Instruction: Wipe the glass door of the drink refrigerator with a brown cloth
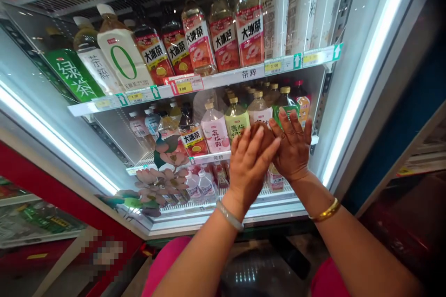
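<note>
My left hand (248, 164) is raised in front of the cooler's middle shelf, its fingers stretched out and apart. Beside it, my right hand (291, 144) is also spread, its thumb side close to my left fingers. Both seem to lie flat against the glass door. A dark brown patch (262, 135) shows between the fingertips; I cannot tell whether it is a reflection or a thing under them. Behind the hands are a green-labelled bottle (236, 113), a pale pink-labelled bottle (213, 131) and a gold-capped bottle (259, 110), partly covered.
Several iced tea bottles (250, 35) line the upper shelf, above a price strip (223, 76). A flower decal (163, 181) marks the lower left of the glass. Bright light strips (365, 74) run down both sides. A red frame (66, 199) stands at left.
</note>
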A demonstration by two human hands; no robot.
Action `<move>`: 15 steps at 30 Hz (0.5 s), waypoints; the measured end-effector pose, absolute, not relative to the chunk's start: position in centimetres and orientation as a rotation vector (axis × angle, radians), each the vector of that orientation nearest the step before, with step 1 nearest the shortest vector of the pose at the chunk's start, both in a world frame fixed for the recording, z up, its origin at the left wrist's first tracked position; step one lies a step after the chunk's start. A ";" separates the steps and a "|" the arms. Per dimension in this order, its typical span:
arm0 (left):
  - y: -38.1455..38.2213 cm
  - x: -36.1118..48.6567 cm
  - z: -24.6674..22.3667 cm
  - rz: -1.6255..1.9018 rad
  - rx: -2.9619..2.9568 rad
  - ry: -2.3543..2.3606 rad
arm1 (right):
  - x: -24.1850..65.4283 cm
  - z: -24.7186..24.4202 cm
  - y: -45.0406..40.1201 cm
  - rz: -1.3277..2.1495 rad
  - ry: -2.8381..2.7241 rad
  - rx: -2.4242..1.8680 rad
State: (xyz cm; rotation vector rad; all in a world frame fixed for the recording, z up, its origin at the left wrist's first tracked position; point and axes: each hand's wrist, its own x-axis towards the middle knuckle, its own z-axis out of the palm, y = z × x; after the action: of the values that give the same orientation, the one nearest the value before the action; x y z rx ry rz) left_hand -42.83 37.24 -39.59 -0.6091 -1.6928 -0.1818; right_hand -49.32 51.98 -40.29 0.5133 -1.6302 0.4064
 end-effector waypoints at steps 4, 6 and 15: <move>37.1 -41.9 -42.6 -0.211 -0.541 -1.779 | -49.4 -40.2 52.1 0.405 -1.614 0.556; 37.0 -42.1 -40.5 -0.227 -0.527 -1.732 | -49.4 -40.1 52.1 0.413 -1.605 0.551; 38.1 -43.0 -38.9 -0.247 -0.567 -1.663 | -49.5 -40.3 52.0 0.440 -1.594 0.560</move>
State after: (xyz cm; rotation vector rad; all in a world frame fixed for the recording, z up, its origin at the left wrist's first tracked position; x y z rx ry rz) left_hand -42.99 38.14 -38.93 -0.5669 -1.6634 -0.2469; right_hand -49.49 51.99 -40.28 0.5605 -1.5944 0.4399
